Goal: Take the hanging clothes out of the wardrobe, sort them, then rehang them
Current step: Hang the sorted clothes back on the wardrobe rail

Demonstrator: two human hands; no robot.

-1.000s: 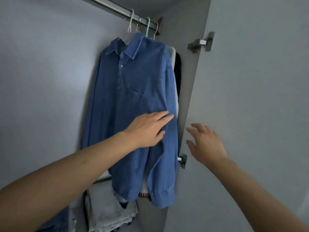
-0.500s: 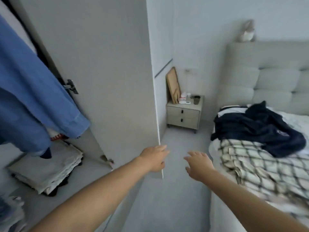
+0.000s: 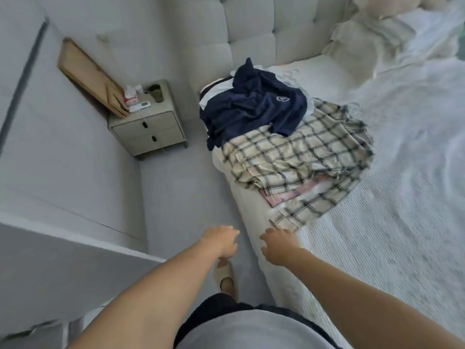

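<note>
White bed (image 3: 377, 248), plaid shirt (image 3: 297, 162), navy garment (image 3: 251, 107) atop

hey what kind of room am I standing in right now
Most likely a bedroom: a bed with a tufted headboard, a two-drawer nightstand beside it, and clothes piled on the bed.

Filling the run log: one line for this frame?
left hand: empty | right hand: empty, near checked shirt | navy top on shirt | both on bed

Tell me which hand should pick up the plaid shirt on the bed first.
Right. The right hand hovers open over the mattress edge, just short of the plaid shirt hem. The left hand is over the floor, farther from the bed. Both are empty.
</note>
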